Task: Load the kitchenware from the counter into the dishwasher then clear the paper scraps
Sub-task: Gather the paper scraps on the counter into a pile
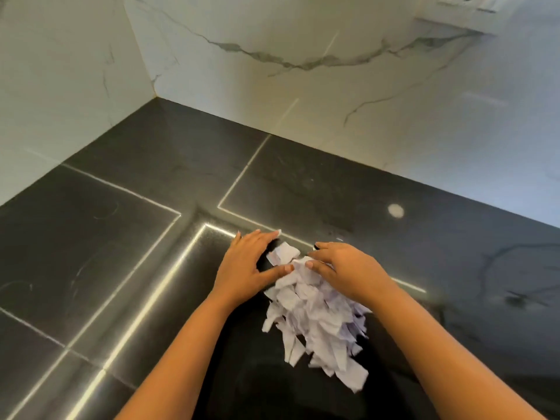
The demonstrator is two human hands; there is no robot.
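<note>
I see a white marble backsplash (303, 40) with grey veins, a wall socket (463, 3) at its top right, and a pale round spot (395, 211) near its foot.

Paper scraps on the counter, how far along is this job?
Looks done: no kitchenware shows on the counter. In hand: the left hand and right hand press the paper scraps into one pile. Left: lifting that pile off; the dishwasher is out of view.
</note>
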